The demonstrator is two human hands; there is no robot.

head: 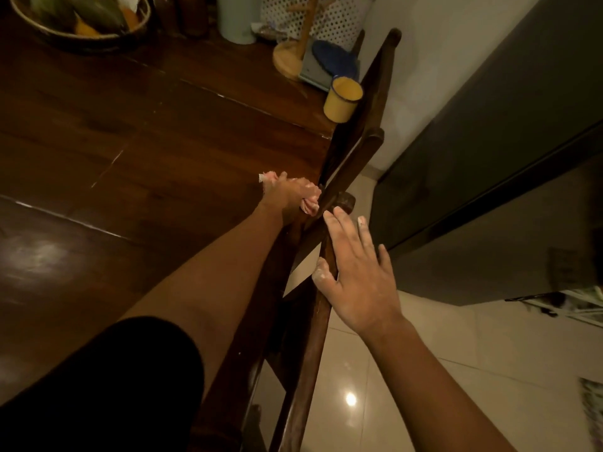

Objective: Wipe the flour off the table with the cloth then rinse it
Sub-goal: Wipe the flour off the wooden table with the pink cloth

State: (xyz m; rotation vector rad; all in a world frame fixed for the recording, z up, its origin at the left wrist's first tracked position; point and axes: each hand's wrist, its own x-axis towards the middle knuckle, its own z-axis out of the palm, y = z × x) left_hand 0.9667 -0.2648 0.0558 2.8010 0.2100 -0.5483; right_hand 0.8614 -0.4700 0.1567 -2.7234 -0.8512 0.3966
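A dark wooden desk (130, 141) fills the left side of the view. Pale glossy floor tiles (359, 386) and a dark refrigerator (489, 158) lie to its right.

At the desk's right edge the left hand (287, 194) grips a bunched pink cloth (310, 205). Its fingers are curled round the cloth, and ends of the fabric poke out on both sides of the fist. The cloth sits right at the edge, just beside a wooden chair (313, 321) pushed up against the desk. A black sleeve (114, 386) covers the upper left arm.

The right hand (355, 278) rests flat on the chair's top rail. Its fingers (336, 230) are straight and spread and hold nothing. White flour dusts the thumb and fingertips.

At the far right corner of the desk stands a yellow enamel mug (342, 97). Behind it are a wooden mug tree (290, 58) and a white canister (236, 17). A bowl of fruit (81, 44) sits at the far left. Thin pale streaks mark the wood of the desk.
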